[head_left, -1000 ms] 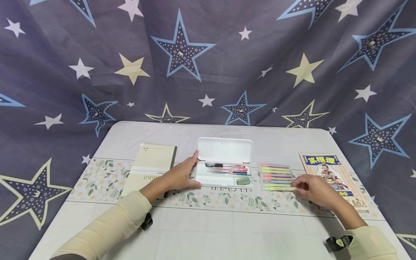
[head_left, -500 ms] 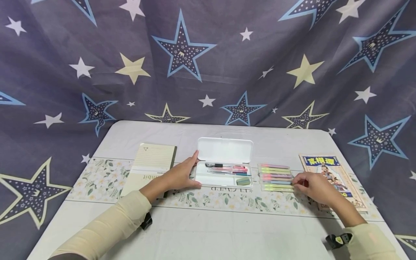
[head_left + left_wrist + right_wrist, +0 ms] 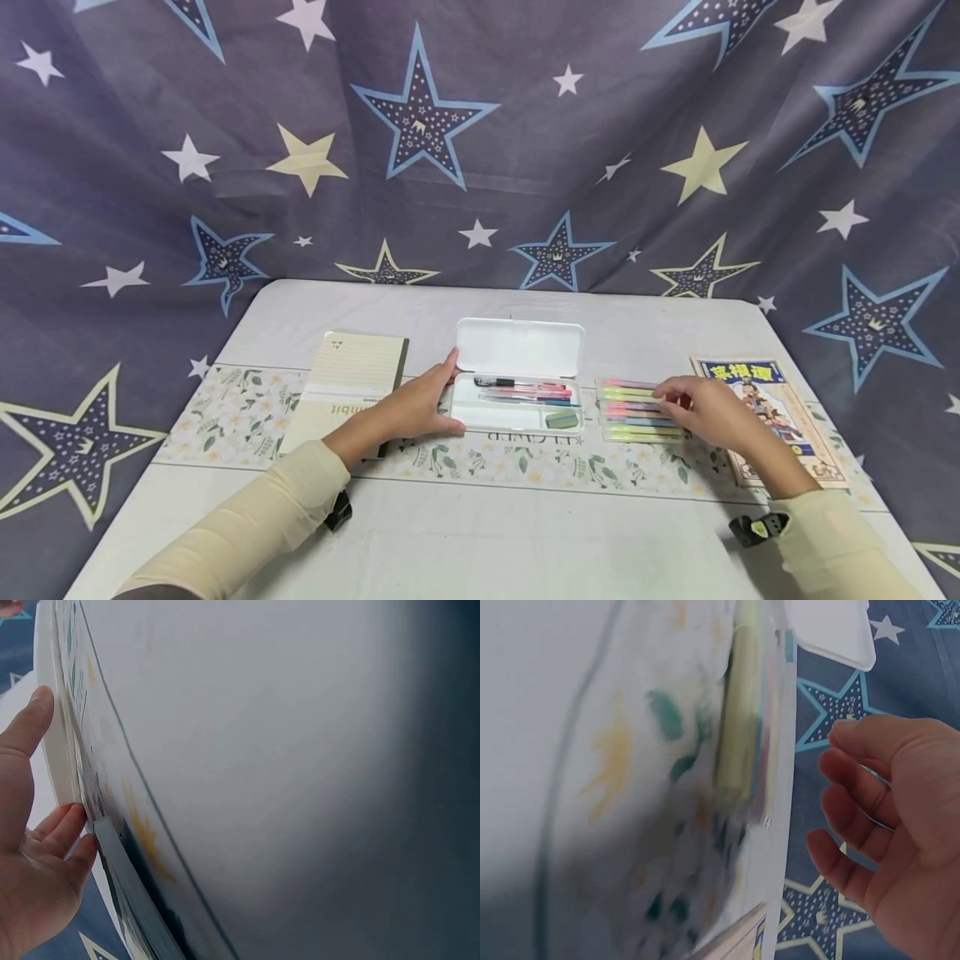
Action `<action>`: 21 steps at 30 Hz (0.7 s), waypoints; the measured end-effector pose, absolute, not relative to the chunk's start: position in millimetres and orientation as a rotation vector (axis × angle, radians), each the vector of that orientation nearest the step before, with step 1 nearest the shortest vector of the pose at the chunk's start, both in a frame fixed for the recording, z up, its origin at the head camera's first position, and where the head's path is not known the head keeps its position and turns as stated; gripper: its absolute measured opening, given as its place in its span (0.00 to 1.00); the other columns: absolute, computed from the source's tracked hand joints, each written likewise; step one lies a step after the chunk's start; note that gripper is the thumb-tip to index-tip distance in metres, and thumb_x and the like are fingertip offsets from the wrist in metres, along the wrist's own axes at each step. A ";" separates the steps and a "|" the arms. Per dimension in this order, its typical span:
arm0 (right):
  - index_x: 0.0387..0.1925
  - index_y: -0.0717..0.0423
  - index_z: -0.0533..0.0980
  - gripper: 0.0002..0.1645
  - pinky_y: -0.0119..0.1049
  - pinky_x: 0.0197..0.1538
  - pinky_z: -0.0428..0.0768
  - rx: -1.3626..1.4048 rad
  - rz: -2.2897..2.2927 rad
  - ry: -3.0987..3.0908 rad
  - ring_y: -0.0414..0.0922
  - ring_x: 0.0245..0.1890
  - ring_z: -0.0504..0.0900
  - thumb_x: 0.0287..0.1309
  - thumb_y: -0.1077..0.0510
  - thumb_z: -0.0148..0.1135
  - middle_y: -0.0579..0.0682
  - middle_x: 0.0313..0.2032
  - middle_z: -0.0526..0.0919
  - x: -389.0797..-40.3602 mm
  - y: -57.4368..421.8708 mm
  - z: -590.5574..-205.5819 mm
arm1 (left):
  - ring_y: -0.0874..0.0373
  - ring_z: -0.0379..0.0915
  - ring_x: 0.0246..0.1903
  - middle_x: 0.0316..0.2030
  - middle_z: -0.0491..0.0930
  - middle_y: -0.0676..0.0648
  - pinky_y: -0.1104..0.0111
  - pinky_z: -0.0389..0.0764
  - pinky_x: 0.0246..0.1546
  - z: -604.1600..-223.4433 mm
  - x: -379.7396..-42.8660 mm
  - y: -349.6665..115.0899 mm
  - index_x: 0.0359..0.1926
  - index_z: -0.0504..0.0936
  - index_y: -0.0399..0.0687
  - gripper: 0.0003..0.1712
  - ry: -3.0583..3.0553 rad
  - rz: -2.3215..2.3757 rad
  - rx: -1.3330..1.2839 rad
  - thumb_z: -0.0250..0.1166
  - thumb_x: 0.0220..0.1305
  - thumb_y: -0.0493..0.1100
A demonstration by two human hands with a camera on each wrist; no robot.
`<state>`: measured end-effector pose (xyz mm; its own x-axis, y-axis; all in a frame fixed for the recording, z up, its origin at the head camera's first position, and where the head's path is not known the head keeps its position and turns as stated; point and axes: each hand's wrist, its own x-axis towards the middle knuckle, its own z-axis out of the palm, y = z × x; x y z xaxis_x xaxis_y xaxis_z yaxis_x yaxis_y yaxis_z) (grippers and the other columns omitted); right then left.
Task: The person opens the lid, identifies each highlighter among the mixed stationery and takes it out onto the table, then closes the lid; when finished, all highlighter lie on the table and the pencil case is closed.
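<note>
A white pencil case [image 3: 519, 348] lies with its lid raised at mid-table, holding several pens [image 3: 528, 389] and a small green block [image 3: 561, 418]. My left hand [image 3: 415, 406] rests against the case's left end, thumb towards the front and fingers towards the back; the left wrist view shows the thumb extended along the white edge. To the right of the case, several pastel highlighters [image 3: 637, 407] lie side by side in what looks like clear packaging. Over their right ends hovers my right hand [image 3: 708, 412], its fingers loosely bent with nothing between them in the right wrist view.
A cream notebook [image 3: 348, 367] lies on the left, partly under my left forearm. At the right, a comic-style book [image 3: 750, 372] is partly covered by my right hand and wrist. A floral strip [image 3: 510, 462] crosses the white table, and a starry cloth [image 3: 465, 208] hangs behind.
My right hand has shifted left and away from me, from the highlighters' near right corner to above their right ends. My left hand and the pencil case stay put.
</note>
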<state>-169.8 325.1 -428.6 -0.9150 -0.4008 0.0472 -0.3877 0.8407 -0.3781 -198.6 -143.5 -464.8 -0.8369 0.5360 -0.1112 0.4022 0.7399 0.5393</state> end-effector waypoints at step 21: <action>0.48 0.57 0.85 0.11 0.34 0.33 0.75 -0.746 -0.601 2.996 0.37 0.30 0.76 0.67 0.59 0.64 0.45 0.33 0.85 -210.8 265.9 -417.7 | 0.48 0.61 0.75 0.72 0.66 0.43 0.54 0.65 0.75 -465.0 -198.1 -143.5 0.82 0.29 0.44 0.77 2.688 0.717 0.745 0.76 0.54 0.65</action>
